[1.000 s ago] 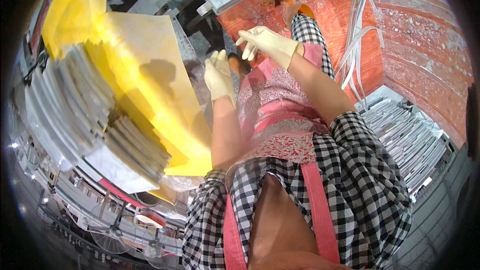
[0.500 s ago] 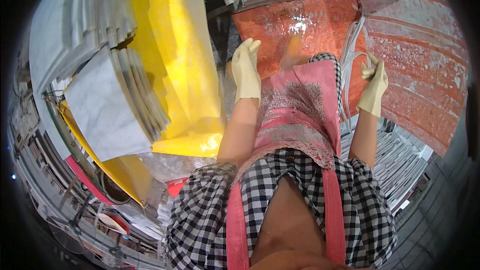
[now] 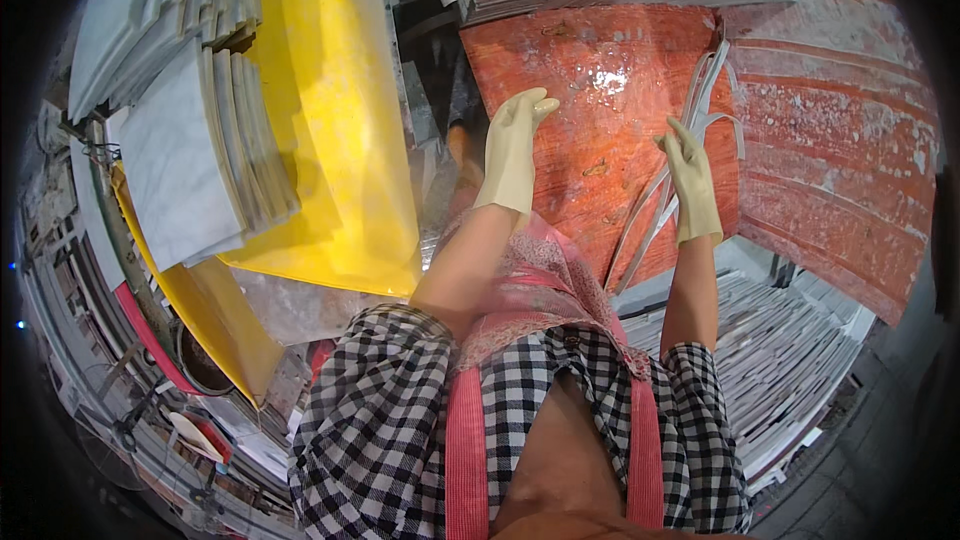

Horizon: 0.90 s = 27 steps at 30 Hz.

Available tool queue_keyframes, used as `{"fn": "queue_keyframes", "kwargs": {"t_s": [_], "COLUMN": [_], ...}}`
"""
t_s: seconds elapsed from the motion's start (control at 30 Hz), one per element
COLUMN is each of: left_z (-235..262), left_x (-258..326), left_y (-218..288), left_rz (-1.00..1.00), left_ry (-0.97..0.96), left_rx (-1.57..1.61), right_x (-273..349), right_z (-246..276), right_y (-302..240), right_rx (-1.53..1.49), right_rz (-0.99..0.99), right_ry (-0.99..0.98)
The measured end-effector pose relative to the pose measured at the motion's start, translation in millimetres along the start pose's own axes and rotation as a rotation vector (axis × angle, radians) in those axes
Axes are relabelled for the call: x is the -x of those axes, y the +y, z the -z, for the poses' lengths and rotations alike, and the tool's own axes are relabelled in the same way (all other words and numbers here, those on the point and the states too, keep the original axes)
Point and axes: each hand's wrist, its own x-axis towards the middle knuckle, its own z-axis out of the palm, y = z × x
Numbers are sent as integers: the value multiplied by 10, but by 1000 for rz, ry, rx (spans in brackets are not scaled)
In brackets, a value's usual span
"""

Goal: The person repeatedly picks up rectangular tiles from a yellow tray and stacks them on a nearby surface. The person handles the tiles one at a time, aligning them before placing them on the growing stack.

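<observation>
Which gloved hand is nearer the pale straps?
The right hand, its fingers overlapping the straps in view, contact unclear; the left hand is farther left, nearer the yellow sheet.

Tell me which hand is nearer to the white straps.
Right. The right hand is at the white straps, overlapping them in view; whether it touches them is unclear. The left hand is farther off, to their left, near the red board's left edge.

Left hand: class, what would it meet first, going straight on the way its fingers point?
The left hand would probably meet the red-orange panel first, though depth is unclear from this single view.
</observation>
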Motion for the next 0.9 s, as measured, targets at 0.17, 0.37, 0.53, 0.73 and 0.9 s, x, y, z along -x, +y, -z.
{"fn": "queue_keyframes", "kwargs": {"t_s": [0.17, 0.37, 0.53, 0.73, 0.9], "left_z": [-32, 267, 605, 586, 677], "left_x": [543, 1372, 2085, 2433, 2794], "left_y": [-52, -559, -829, -851, -568], "left_rz": [-112, -310, -267, -411, -562], "left_ry": [-171, -99, 25, 36, 92], "left_rx": [-337, -452, -398, -403, -376], "right_x": [1459, 3820, 4654, 3889, 3185], "right_z": [273, 377, 271, 422, 485], "right_y": [1679, 3718, 5148, 5021, 3567], "right_rx": [-72, 322, 401, 221, -451], "right_rz": [-196, -648, -633, -295, -316], "right_ry": [113, -158, -354, -35, 246]}}
